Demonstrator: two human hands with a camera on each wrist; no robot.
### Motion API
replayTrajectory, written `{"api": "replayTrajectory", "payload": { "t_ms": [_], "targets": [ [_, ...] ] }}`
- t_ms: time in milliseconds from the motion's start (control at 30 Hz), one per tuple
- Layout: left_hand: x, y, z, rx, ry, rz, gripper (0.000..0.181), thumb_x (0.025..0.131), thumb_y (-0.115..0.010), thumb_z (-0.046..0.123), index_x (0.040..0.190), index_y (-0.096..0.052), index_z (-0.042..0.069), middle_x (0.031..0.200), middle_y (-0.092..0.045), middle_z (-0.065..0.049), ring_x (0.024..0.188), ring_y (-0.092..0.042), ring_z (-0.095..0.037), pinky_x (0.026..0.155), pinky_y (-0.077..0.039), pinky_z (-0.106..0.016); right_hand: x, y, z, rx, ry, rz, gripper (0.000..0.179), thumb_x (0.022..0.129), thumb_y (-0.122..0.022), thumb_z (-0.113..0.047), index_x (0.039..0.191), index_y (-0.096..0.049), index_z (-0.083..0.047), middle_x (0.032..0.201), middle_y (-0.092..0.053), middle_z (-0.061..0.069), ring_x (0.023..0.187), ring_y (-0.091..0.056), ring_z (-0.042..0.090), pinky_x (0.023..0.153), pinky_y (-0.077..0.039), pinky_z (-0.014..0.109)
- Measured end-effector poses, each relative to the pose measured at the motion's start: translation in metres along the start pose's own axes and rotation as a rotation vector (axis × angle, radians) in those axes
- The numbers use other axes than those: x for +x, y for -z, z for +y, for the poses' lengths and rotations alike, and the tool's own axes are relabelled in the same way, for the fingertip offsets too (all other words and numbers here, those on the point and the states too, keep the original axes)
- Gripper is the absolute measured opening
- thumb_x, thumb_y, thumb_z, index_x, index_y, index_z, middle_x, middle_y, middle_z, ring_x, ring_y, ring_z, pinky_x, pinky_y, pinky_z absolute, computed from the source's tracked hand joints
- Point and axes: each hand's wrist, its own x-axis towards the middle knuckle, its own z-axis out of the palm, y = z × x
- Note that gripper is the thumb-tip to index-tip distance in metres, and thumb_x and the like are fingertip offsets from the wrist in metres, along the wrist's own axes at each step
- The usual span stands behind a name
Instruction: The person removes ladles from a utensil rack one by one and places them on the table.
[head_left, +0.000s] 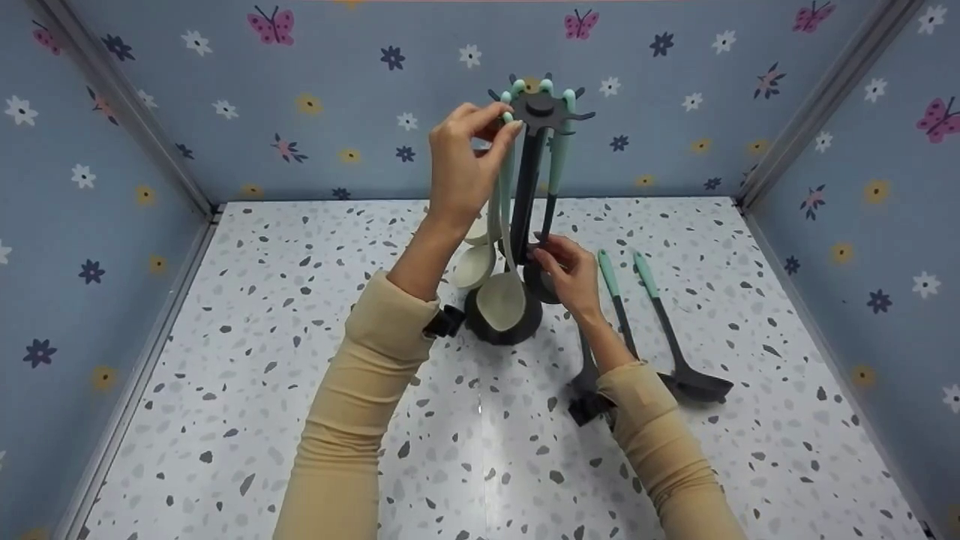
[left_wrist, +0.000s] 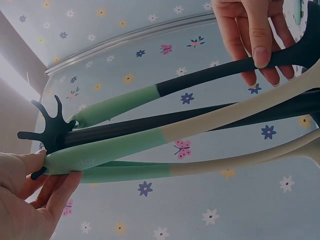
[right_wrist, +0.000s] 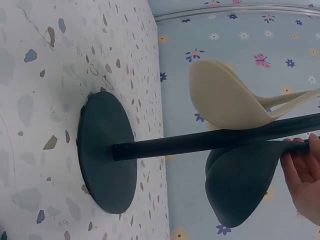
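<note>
A black utensil stand (head_left: 527, 187) with a hooked top and a round base (right_wrist: 107, 155) stands upright, hung with mint-handled utensils. My left hand (head_left: 466, 154) is at the top, pinching the mint handle end (left_wrist: 65, 159) of a cream spoon (head_left: 501, 301) beside a hook. Other cream utensils (head_left: 473, 267) hang behind and left of it. Lower down on the right side, my right hand (head_left: 576, 281) pinches the dark shaft (left_wrist: 210, 74) of a black spoon (right_wrist: 242, 185), whose mint handle (head_left: 559, 161) reaches up to the hooks. Another black head lies partly hidden behind it.
Right of the stand, several black utensils with mint handles lie on the speckled table (head_left: 247, 375), one of them a black turner-like tool (head_left: 694, 382). My right forearm covers part of them. Flower-patterned panels (head_left: 337, 97) enclose the table at back and sides.
</note>
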Motion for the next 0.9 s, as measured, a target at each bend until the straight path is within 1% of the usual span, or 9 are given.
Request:
{"api": "replayTrajectory", "payload": {
  "t_ms": [133, 267, 333, 500, 733, 900],
  "targets": [
    [-0.0002, -0.0004, 0.0001, 0.005, -0.016, 0.004, 0.021, 0.084, -0.062, 0.012, 0.097, -0.066, -0.003, 0.081, -0.056, -0.009, 0.074, -0.057, -0.014, 0.063, -0.05, -0.017, -0.0016, 0.0, 0.0007, 0.002, 0.005, 0.024, 0.02, 0.081, -0.057, 0.009, 0.1, -0.058, 0.016, 0.086, -0.061, 0.029, 0.075, -0.06, 0.04, 0.064, -0.052, 0.032],
    [-0.0007, -0.0002, 0.0002, 0.029, -0.035, 0.004, 0.021, 0.084, -0.061, 0.014, 0.097, -0.066, -0.002, 0.08, -0.056, -0.009, 0.073, -0.056, -0.013, 0.062, -0.05, -0.017, -0.003, 0.0002, 0.0005, 0.024, 0.006, 0.045, 0.021, 0.081, -0.057, 0.011, 0.1, -0.057, 0.018, 0.085, -0.061, 0.031, 0.075, -0.059, 0.042, 0.064, -0.053, 0.032],
    [-0.0004, 0.0, -0.0002, 0.04, -0.031, -0.003, 0.021, 0.084, -0.061, 0.015, 0.097, -0.066, -0.002, 0.081, -0.055, -0.009, 0.074, -0.056, -0.013, 0.063, -0.05, -0.017, -0.003, 0.0003, 0.0006, 0.034, 0.004, 0.054, 0.021, 0.081, -0.056, 0.012, 0.1, -0.057, 0.019, 0.085, -0.06, 0.031, 0.077, -0.059, 0.044, 0.064, -0.052, 0.031],
    [0.0001, -0.0003, -0.0004, 0.031, -0.023, -0.007, 0.022, 0.084, -0.061, 0.015, 0.098, -0.066, -0.002, 0.081, -0.055, -0.009, 0.074, -0.056, -0.013, 0.063, -0.05, -0.017, -0.0024, 0.0013, 0.0007, 0.02, -0.009, 0.073, 0.02, 0.081, -0.056, 0.011, 0.099, -0.058, 0.018, 0.085, -0.06, 0.031, 0.078, -0.058, 0.045, 0.064, -0.052, 0.029],
    [-0.0008, -0.0004, 0.0003, 0.014, -0.012, 0.007, 0.021, 0.084, -0.061, 0.014, 0.098, -0.067, -0.001, 0.08, -0.054, -0.008, 0.073, -0.055, -0.013, 0.063, -0.05, -0.018, -0.0002, 0.004, -0.0002, -0.017, -0.014, 0.099, 0.019, 0.08, -0.058, 0.009, 0.098, -0.06, 0.016, 0.084, -0.062, 0.028, 0.074, -0.061, 0.038, 0.062, -0.052, 0.026],
    [-0.0006, -0.0003, -0.0002, 0.013, -0.007, 0.009, 0.021, 0.084, -0.061, 0.014, 0.098, -0.066, -0.001, 0.08, -0.055, -0.008, 0.074, -0.055, -0.013, 0.064, -0.05, -0.018, 0.0015, 0.0067, -0.0013, -0.029, -0.002, 0.108, 0.02, 0.08, -0.059, 0.009, 0.098, -0.059, 0.017, 0.083, -0.063, 0.026, 0.071, -0.06, 0.04, 0.06, -0.052, 0.024]
  ]
}}
